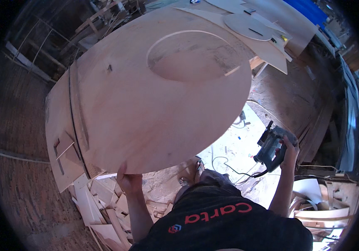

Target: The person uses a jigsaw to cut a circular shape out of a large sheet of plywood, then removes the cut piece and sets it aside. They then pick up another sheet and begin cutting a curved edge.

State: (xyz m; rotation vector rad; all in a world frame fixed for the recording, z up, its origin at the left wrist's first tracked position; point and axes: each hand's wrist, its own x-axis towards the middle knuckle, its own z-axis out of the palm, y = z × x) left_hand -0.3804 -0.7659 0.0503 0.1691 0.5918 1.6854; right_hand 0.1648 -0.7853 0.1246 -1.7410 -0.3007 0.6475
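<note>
The big, pale brown wooden sheet with a rounded edge [158,113] fills the middle, with a big round cut-out [161,38] near its far right edge. A thin, pale wood strip [232,71] lies at the right rim of the cut-out. The left hand [130,182] grasps the sheet's near edge; some of its fingers are hidden. The right hand [290,152] has its fingers wrapped round the handle of a dark power saw [269,146], held in the air off the sheet's right edge, not touching it.

It looks like the step now is keeping the sheet steady with the saw held aside. Any next cut would call for a firm hold and the black cord [246,173] kept away from the blade.

There is open room past the right edge, over a bright white floor sheet [250,134]. Under the near left edge, wood scraps [119,205] crowd the floor.
</note>
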